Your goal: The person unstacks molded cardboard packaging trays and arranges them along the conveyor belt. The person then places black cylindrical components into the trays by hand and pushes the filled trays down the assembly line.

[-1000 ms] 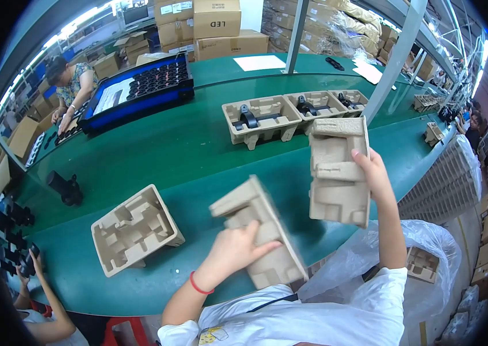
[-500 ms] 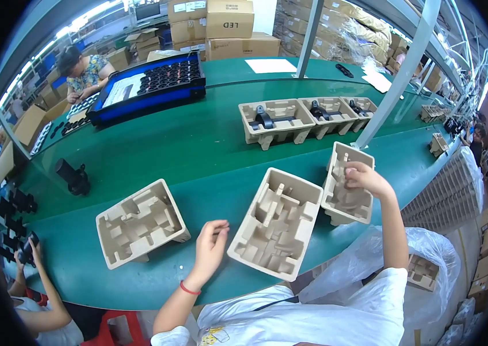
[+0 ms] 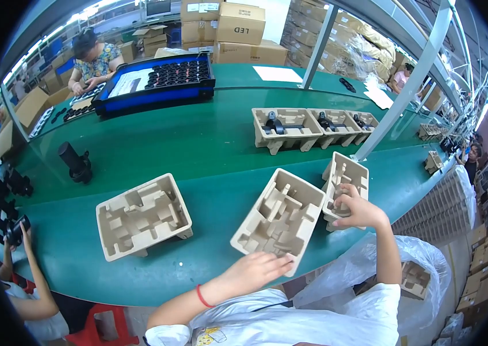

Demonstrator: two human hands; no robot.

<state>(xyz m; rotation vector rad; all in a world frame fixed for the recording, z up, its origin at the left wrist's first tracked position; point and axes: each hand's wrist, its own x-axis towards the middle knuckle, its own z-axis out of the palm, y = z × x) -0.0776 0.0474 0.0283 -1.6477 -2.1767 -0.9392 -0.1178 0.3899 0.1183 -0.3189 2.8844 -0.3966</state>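
My left hand (image 3: 255, 271) lies across the near end of a moulded pulp tray (image 3: 283, 216), its fingers stretched out over the rim. The thumb is hidden. My right hand (image 3: 359, 209) reaches over a second pulp tray (image 3: 345, 167) on the right, with thumb and curved fingers apart and nothing visible between them. These two trays sit close together, their cavities holding no parts that I can see. Another pulp tray (image 3: 143, 216) stands to the left, apart from both hands.
Farther back, a row of pulp trays (image 3: 287, 138) holds black parts. A black cylindrical part (image 3: 75, 163) stands at the left, and a blue bin (image 3: 154, 86) of black rings lies behind. A metal post (image 3: 405, 86) rises near the right tray. Co-workers sit at the left.
My left hand has moved right, from the table onto the near end of the middle tray. My right hand has come lower and nearer within the right tray, which has shifted slightly towards me.
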